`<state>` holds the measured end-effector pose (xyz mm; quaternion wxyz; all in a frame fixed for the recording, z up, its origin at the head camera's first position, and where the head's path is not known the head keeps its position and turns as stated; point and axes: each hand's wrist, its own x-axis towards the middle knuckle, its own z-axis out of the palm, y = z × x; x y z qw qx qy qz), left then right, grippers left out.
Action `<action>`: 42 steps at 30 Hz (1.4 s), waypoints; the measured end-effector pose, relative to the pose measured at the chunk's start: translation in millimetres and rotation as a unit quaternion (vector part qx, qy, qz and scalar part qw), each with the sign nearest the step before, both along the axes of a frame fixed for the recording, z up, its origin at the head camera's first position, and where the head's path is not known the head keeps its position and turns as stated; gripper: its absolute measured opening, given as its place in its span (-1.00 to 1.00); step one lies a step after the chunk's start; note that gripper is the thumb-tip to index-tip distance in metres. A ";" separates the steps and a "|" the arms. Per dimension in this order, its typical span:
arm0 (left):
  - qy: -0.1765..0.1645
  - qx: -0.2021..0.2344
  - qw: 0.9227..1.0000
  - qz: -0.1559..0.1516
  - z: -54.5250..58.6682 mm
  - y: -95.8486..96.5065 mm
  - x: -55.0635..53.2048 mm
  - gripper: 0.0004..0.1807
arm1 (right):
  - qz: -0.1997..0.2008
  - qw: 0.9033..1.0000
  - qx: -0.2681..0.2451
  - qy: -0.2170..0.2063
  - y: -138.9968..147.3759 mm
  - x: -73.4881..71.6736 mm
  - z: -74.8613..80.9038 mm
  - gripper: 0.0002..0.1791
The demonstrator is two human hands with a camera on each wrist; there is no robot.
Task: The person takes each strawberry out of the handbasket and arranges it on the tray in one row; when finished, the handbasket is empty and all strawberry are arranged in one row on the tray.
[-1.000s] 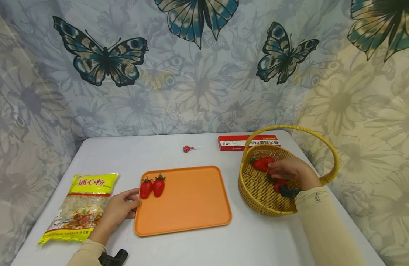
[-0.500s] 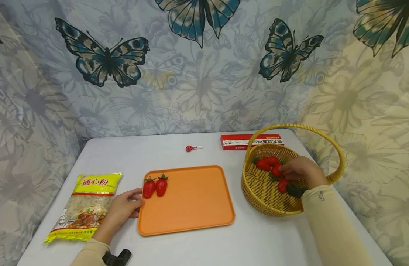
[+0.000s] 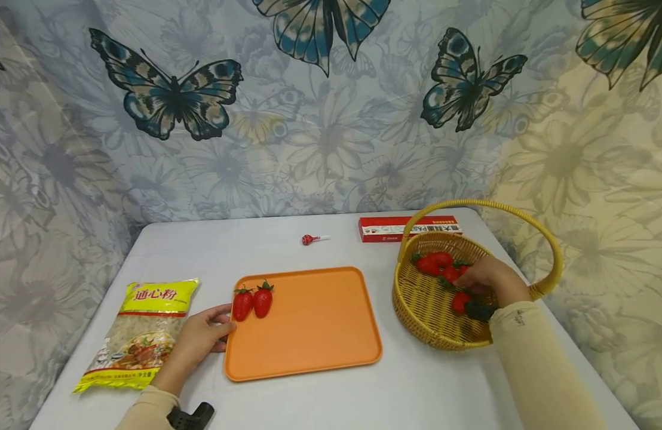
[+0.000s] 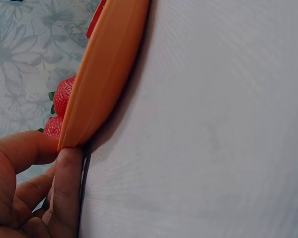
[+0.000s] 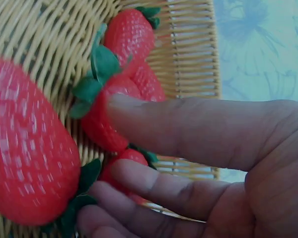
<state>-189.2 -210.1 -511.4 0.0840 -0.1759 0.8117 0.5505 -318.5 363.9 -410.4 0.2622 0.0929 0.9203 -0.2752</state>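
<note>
Over the last 1 second the right hand [image 3: 491, 279] draws back within the yellow wicker basket [image 3: 425, 322], baring more of the strawberries [image 5: 30, 144] — at least 5 now show inside. Its thumb and fingers stand spread, with a visible gap and no fruit pinched between them; whether the thumb touches a strawberry, I cannot tell. The left hand [image 3: 204, 331] pinches the rim of the orange tray [image 3: 309, 328] as before, and 2 whole red strawberries [image 3: 263, 302] lie there unmoved. So only the basket side of the work seems to be changing.
</note>
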 end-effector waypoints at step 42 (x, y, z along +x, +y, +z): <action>0.012 0.008 1.000 -0.006 1.8 -0.3 1.7 -0.45 | 0.083 0.982 -0.167 -0.012 -31.2 20.0 35.9 -0.60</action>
